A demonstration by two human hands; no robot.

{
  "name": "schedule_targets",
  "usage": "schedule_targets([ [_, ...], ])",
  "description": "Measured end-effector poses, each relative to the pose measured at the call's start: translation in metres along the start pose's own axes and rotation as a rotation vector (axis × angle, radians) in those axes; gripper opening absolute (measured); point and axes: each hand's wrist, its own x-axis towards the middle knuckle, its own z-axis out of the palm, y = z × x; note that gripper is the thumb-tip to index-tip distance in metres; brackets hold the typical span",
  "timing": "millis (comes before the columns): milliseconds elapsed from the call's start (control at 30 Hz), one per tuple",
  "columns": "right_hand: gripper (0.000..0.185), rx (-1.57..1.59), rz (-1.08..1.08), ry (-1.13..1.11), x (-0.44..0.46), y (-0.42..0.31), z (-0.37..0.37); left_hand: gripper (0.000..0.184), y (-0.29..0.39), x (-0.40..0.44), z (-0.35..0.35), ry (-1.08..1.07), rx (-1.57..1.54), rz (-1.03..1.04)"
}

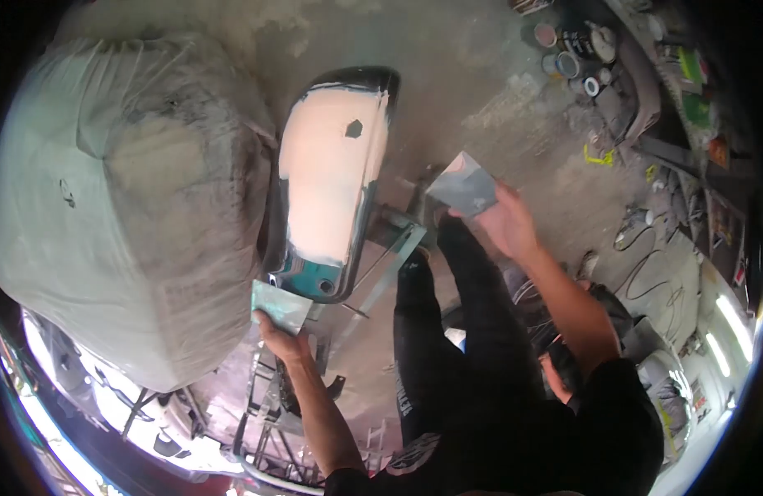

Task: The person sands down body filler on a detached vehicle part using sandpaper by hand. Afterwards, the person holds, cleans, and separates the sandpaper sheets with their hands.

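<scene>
My left hand [282, 337] grips a flat, pale greenish square plate [280, 306], held beside the lower end of a long panel. The panel [327, 174] has a dark glossy rim, a broad pale pink coating, a small dark hole near the top and a bare teal patch at its lower end. It rests on a metal stand [402, 248]. To the right of the panel, my right hand [509, 223] holds a grey square plate [464, 186] with a lighter corner, apart from the panel.
A large object under a grey cover [150, 207] fills the left side. Cans [568, 64] stand on the floor at the upper right. Cables [646, 256] and clutter lie along the right. Metal racks [274, 438] are at the bottom, and my legs [431, 331] are near the stand.
</scene>
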Motion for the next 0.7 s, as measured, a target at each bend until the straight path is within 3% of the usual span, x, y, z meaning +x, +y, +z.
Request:
schedule_targets([
  [67,0.045,-0.028,-0.009,-0.028,-0.021,-0.01,0.033,0.056,0.018,-0.016,0.006,0.05,-0.008,0.058],
  [167,0.041,-0.624,0.051,0.066,-0.051,-0.021,0.094,0.061,0.052,-0.047,0.009,0.033,-0.033,0.12],
  [233,0.041,-1.065,-0.185,-0.195,-0.075,-0.036,0.167,0.058,0.068,-0.073,0.04,-0.016,-0.06,0.08],
  [267,0.041,-1.08,-0.187,-0.207,-0.085,-0.035,0.191,0.054,0.077,-0.095,0.066,-0.024,-0.118,-0.003],
  [333,0.055,-1.406,-0.575,-0.653,-0.104,-0.036,0.234,0.048,0.076,-0.125,0.096,-0.111,-0.28,-0.162],
  [367,0.055,-1.414,-0.56,-0.667,-0.119,-0.036,0.258,0.047,0.087,-0.15,0.119,-0.159,-0.302,-0.235],
  [433,0.053,-1.581,-0.733,-0.858,-0.143,-0.037,0.301,0.045,0.074,-0.168,0.132,-0.345,-0.412,-0.318],
  [533,0.057,-1.808,-0.746,-0.803,-0.158,-0.031,0.301,0.042,0.108,-0.206,0.156,-0.336,-0.486,-0.265],
  [600,0.065,-1.875,-0.867,-0.813,-0.162,-0.029,0.301,0.042,0.122,-0.216,0.153,-0.385,-0.533,-0.226],
  [700,0.074,-1.878,-0.793,-0.708,-0.162,-0.037,0.305,0.043,0.142,-0.228,0.142,-0.427,-0.576,-0.178],
])
